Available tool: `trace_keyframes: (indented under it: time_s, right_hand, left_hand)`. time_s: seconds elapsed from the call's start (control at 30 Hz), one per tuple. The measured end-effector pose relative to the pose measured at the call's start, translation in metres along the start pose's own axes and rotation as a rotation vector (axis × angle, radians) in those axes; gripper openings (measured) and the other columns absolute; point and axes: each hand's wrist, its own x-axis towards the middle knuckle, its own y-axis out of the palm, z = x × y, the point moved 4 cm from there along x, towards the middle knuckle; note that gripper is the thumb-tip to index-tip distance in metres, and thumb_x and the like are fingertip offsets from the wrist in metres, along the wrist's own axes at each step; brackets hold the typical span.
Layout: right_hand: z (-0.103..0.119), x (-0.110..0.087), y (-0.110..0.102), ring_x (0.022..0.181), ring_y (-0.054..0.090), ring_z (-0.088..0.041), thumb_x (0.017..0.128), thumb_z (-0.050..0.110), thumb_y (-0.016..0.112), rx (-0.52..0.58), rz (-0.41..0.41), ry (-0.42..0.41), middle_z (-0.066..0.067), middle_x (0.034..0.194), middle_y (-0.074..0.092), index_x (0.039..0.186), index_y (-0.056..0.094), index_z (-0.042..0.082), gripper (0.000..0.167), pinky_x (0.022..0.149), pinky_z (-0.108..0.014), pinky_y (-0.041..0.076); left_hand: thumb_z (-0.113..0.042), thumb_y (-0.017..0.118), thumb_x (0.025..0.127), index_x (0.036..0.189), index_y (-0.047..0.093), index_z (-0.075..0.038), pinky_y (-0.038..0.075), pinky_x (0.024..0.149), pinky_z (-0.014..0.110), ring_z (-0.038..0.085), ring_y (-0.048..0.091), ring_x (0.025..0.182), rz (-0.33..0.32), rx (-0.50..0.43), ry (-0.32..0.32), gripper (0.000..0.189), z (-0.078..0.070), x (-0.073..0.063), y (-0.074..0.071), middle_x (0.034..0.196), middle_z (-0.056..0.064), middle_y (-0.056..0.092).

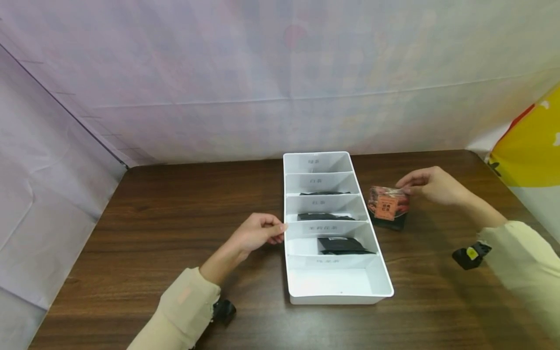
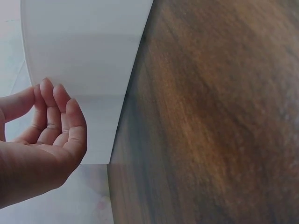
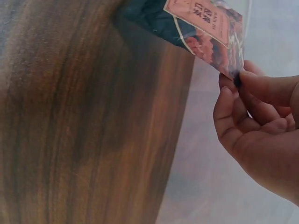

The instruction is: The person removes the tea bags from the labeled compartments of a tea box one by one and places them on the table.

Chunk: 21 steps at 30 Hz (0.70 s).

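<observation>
A white divided box (image 1: 341, 300) stands lengthwise on the table, with printed labels on its inner walls. My left hand (image 1: 259, 232) pinches its left rim between thumb and fingers; the left wrist view shows the same hand (image 2: 51, 135) against the box's outer side wall (image 2: 88, 56). Right of the box, my right hand (image 1: 437, 187) pinches a tea sachet (image 1: 388, 206) by its upper corner. The sachet is black and red with an orange label, tilted, its lower part near the table. In the right wrist view, fingertips (image 3: 226, 95) and thumb grip the sachet's corner.
Black sachets (image 1: 343, 244) lie in the middle compartments of the box. The brown wooden table (image 1: 175, 218) spreads to both sides, with a pale cloth (image 1: 218, 97) hanging behind it. A yellow cloth (image 1: 529, 146) hangs at the far right.
</observation>
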Motion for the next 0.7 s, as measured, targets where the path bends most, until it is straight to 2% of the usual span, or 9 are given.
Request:
trace_keyframes:
  time_s: [0.17, 0.37, 0.53, 0.7]
  right_hand:
    - [-0.003, 0.005, 0.006, 0.072, 0.056, -0.01, 0.085, -0.004, 0.058, 0.01, -0.015, -0.012, -0.016, 0.09, 0.066, 0.099, 0.065, -0.004, 0.016, 0.056, -0.022, 0.042]
    - [-0.008, 0.01, 0.013, 0.083, 0.058, -0.016, 0.084, -0.002, 0.059, -0.007, -0.03, 0.0, -0.017, 0.096, 0.065, 0.101, 0.065, -0.003, 0.018, 0.066, -0.019, 0.044]
    - [-0.011, 0.01, 0.017, 0.091, 0.057, -0.023, 0.086, 0.003, 0.059, -0.007, -0.025, 0.027, -0.017, 0.098, 0.065, 0.105, 0.064, -0.002, 0.02, 0.072, -0.026, 0.044]
    - [-0.01, 0.008, 0.019, 0.092, 0.056, -0.024, 0.087, 0.009, 0.06, -0.004, -0.032, 0.056, -0.017, 0.099, 0.065, 0.106, 0.063, -0.001, 0.022, 0.074, -0.031, 0.043]
  left_hand:
    - [-0.004, 0.055, 0.09, 0.089, 0.056, 0.016, 0.052, 0.071, 0.037, 0.01, 0.054, 0.061, -0.007, 0.004, -0.002, 0.02, 0.001, 0.0, 0.0, 0.071, 0.012, 0.06]
    - [-0.004, 0.055, 0.09, 0.089, 0.057, 0.015, 0.052, 0.071, 0.036, 0.011, 0.054, 0.061, -0.009, 0.011, -0.005, 0.02, 0.002, 0.001, 0.0, 0.072, 0.013, 0.06]
    - [-0.004, 0.056, 0.09, 0.088, 0.058, 0.014, 0.051, 0.07, 0.035, 0.012, 0.054, 0.062, -0.011, 0.013, -0.011, 0.019, 0.002, 0.001, 0.0, 0.07, 0.009, 0.06]
    - [-0.004, 0.055, 0.09, 0.087, 0.058, 0.013, 0.051, 0.07, 0.034, 0.012, 0.054, 0.062, -0.017, 0.011, -0.013, 0.017, 0.0, 0.0, -0.001, 0.068, 0.006, 0.059]
